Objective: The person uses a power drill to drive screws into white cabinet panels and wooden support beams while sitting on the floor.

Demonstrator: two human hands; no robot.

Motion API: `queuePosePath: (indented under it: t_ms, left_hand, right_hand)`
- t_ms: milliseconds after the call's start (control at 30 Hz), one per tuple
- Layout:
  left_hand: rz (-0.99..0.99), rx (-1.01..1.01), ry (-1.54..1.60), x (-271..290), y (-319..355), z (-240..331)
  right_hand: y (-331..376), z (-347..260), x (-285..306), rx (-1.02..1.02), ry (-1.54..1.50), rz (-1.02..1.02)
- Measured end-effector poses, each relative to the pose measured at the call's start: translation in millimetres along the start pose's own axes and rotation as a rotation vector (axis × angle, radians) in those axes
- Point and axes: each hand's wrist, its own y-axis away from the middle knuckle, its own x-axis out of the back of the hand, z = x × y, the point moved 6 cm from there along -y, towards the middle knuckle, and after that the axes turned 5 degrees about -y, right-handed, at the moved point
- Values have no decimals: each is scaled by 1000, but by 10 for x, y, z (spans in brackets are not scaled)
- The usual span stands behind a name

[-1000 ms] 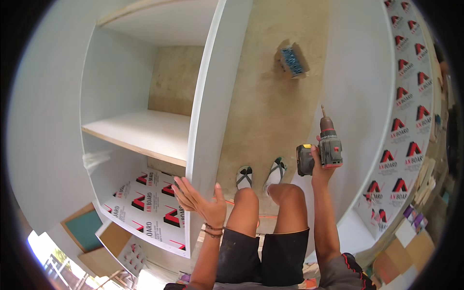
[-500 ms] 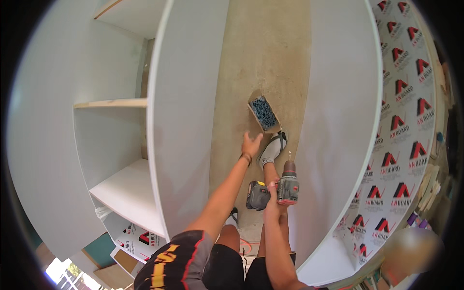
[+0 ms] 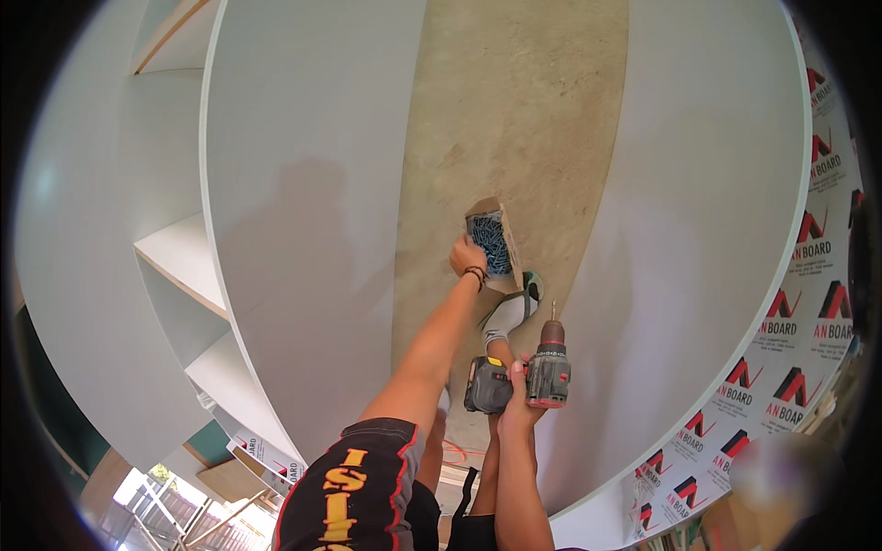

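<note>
Reaching down, the left hand (image 3: 467, 255) is dipping curled fingers into the screw box (image 3: 491, 241) on the floor, while the right hand (image 3: 520, 404) is gripping the drill (image 3: 528, 375) upright, just below the box.

Left arm fully extended far, left hand (image 3: 466, 254) fingers curled downward, bracelet on wrist. Right hand (image 3: 520, 397) near, fist closed in grip, forearm upright.

A bare, tan concrete floor (image 3: 514, 110) runs between two white cabinet panels; on it lies an open cardboard box of blue-grey screws (image 3: 491, 241), beside a sandalled foot (image 3: 511, 312).
</note>
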Motion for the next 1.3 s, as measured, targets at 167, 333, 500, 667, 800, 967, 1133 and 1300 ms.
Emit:
queuePosePath:
  t_ms: [167,333,500,667,800,967,1133,1300]
  left_hand:
    - [71,-290,-164,253,-476,650]
    - [37,-294,-99,528,-1113,1670]
    - [248,-359,42,879,-1556,2598]
    - [500,-1106,-303,965,-1108,3227]
    - [421,-1131,-585,544,-1248,3024]
    - [431,-1227,-324,396,-1120,2819]
    - [375,-1309,-71,343,-1136,2621]
    - [245,-1352,160,239,-749,2699]
  right_hand:
    - [-79,-282,-133,-23,47,-24]
    - [-89,-746,-388,15,89,-99]
    - [-142,-995,-496,114,168,-135]
    - [-161,-1323,-592,233,183,-114]
    - [-430,-1670,-791,352,178,-164]
    - [-934,-1953,-1282,629,-8,-123]
    - [-1300,-1893,-1587,779,-224,-187]
    - [-1585,-1835,-1477,833,-313,-407]
